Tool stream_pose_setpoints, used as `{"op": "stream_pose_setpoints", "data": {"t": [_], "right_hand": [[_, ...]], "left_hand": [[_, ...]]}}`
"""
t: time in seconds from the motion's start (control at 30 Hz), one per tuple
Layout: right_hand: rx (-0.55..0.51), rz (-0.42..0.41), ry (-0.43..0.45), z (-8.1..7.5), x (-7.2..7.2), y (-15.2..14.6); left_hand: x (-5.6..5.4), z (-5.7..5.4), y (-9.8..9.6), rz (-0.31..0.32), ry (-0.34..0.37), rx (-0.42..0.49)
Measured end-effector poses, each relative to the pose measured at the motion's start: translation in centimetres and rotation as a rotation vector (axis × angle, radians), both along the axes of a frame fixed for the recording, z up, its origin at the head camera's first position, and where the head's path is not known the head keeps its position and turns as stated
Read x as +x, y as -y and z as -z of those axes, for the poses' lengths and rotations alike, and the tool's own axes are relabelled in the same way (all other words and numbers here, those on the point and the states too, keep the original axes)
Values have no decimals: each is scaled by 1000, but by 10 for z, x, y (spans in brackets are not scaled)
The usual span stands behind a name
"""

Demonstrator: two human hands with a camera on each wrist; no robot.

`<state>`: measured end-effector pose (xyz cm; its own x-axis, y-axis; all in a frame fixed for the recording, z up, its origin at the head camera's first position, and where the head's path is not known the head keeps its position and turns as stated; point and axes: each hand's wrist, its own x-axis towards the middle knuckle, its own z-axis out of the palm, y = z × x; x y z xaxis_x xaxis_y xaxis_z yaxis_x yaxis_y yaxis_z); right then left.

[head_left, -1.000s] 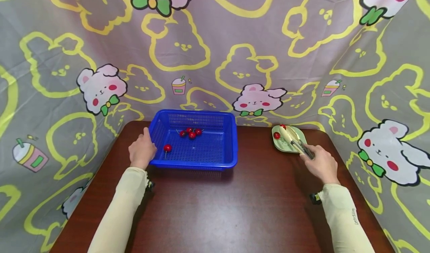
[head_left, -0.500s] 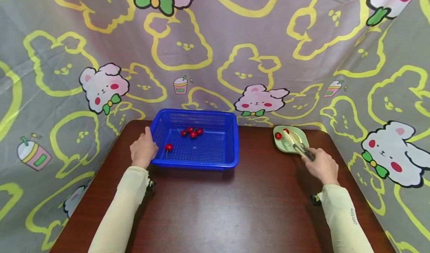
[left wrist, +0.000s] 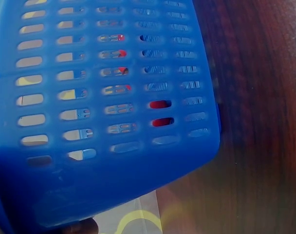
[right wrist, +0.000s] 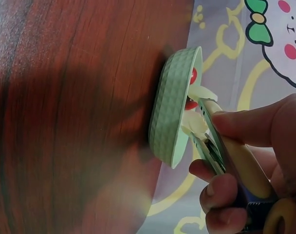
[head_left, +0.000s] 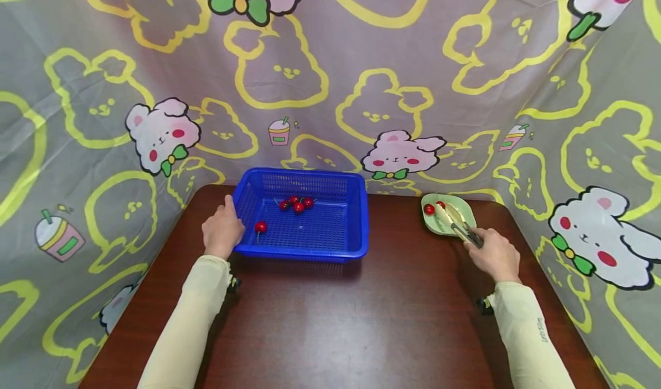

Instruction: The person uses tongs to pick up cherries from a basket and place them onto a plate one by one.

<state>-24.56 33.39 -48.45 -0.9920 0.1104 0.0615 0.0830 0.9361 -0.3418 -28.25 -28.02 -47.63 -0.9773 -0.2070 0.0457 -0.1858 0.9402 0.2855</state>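
My left hand (head_left: 223, 228) grips the left side rim of a blue perforated plastic basket (head_left: 356, 248); a fingertip (left wrist: 84, 226) shows under the rim in the left wrist view. Several red cherries (head_left: 299, 207) with stems lie together toward the basket's back, and one cherry (head_left: 261, 226) lies apart at the front left. My right hand (head_left: 494, 256) holds a pair of tongs (right wrist: 213, 131) between thumb and fingers. The pale tong tips stand apart inside a small light green dish (right wrist: 170, 107), right at one cherry (right wrist: 191, 104). A second cherry (head_left: 429, 209) lies at the dish's left.
Both things stand on a dark reddish-brown table (head_left: 330, 320), the dish near its back right corner. A grey patterned cloth (head_left: 320, 50) rises close behind the table and along both sides.
The tong tips have drawn back slightly toward the right, showing more of the cherry beside them. My left hand stays on the basket rim. The whole head view has shifted a little.
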Motion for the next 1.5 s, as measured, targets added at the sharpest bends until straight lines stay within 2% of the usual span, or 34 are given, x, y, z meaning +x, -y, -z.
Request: {"op": "stream_pose_setpoints", "data": {"t": [0.27,0.63,0.83,1.07,1.33,1.5], "right_hand": [[0,-2,18,3,0,-1],[15,1,27,8,0,-1],[17,0,27,10,2,0],[14,7,14,7,4,1],[-3,33,22,4,6,2],[-17,46,-8,-2,7,2]], "left_hand": [[1,-3,0,0,-5,1],[6,1,0,6,-3,8],[5,4,-1,10,-28,2],[2,3,0,14,-52,-1],[2,1,0,12,-34,-1],[3,1,0,10,-33,0]]}}
